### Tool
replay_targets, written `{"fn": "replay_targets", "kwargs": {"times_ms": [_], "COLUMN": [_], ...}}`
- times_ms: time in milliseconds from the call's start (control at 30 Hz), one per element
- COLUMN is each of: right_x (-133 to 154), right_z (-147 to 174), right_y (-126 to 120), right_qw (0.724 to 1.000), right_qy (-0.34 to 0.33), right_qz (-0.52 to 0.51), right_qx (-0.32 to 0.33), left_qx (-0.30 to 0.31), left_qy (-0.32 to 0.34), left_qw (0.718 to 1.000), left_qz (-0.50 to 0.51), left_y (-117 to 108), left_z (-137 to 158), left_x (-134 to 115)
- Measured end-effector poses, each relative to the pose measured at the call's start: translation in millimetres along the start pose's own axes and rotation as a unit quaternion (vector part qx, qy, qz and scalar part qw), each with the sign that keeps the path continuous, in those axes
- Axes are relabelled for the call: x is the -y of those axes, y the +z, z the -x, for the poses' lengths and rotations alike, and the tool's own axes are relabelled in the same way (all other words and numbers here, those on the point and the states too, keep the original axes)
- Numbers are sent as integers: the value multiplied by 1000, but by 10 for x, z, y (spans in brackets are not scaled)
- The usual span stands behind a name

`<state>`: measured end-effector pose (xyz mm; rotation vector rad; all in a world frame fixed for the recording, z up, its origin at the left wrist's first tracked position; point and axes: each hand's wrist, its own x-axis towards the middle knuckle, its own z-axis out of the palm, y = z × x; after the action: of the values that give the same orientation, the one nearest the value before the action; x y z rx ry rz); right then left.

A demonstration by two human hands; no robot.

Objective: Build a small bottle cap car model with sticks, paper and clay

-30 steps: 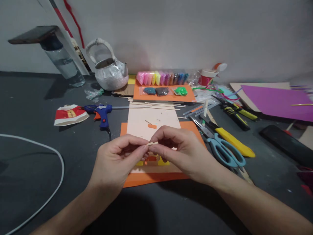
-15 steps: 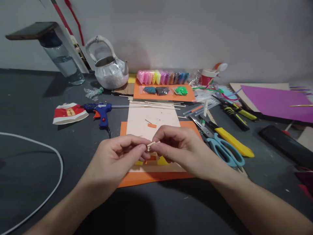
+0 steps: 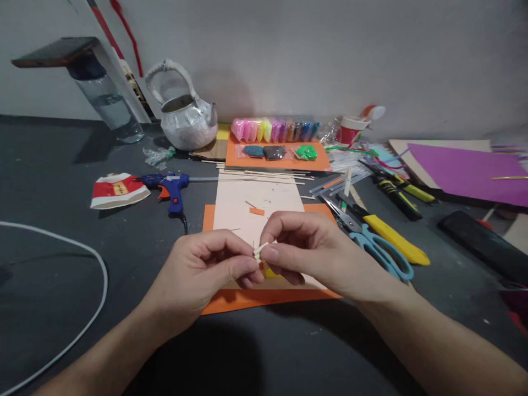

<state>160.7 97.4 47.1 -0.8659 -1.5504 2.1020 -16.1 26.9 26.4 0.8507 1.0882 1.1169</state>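
Between my two hands is a small bundle of short pale wooden sticks (image 3: pixel 265 249), pinched at both ends. My left hand (image 3: pixel 214 261) is closed, its thumb and forefinger on the left end. The thumb and fingers of my right hand (image 3: pixel 303 247) press on the right end. Beneath them lies a pale sheet (image 3: pixel 235 203) on orange paper (image 3: pixel 235 302). Yellow paper (image 3: pixel 271 273) shows partly behind my fingers, and the rest there is hidden. A little orange strip (image 3: pixel 257 211) lies on the pale sheet beyond my hands.
To the left are a blue glue gun (image 3: pixel 175 190), a flattened red cup (image 3: pixel 119 190) and a white cable (image 3: pixel 101 264). Scissors (image 3: pixel 381 253), a yellow utility knife (image 3: pixel 396 239) and pliers (image 3: pixel 398 192) lie right. A kettle (image 3: pixel 187 124) and clay packets (image 3: pixel 274 131) stand behind.
My hands have shifted slightly right, with the stick bundle turned a little between the fingertips. The left hand now covers more of the yellow and orange pieces below.
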Motion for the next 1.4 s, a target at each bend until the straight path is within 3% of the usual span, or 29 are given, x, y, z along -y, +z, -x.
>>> {"fn": "replay_targets", "kwargs": {"times_ms": [133, 300, 533, 867, 1033, 1233, 1400], "right_x": [2, -7, -16, -19, 25, 86, 108], "right_z": [8, 5, -2, 11, 18, 8, 39], "right_y": [-22, -48, -40, 9, -38, -227, -147], "right_qw": [1000, 999, 999, 996, 997, 990, 993], "right_qy": [0, -10, -13, -53, -36, -99, -76], "right_qz": [0, 14, 4, 66, 73, 77, 93], "right_qx": [14, 32, 39, 2, 19, -64, 2], "left_qx": [-31, -24, 107, 65, 47, 0, 3], "left_qy": [-13, -15, -45, 42, 49, 62, 92], "left_qw": [999, 1000, 993, 978, 979, 989, 983], "left_qz": [8, 0, 9, -196, -193, -137, -158], "left_y": [43, 11, -152, -78, -96, -135, -160], "left_z": [16, 13, -55, 21, 17, 35, 63], "left_x": [-7, 21, 72, 14, 47, 90, 93]}}
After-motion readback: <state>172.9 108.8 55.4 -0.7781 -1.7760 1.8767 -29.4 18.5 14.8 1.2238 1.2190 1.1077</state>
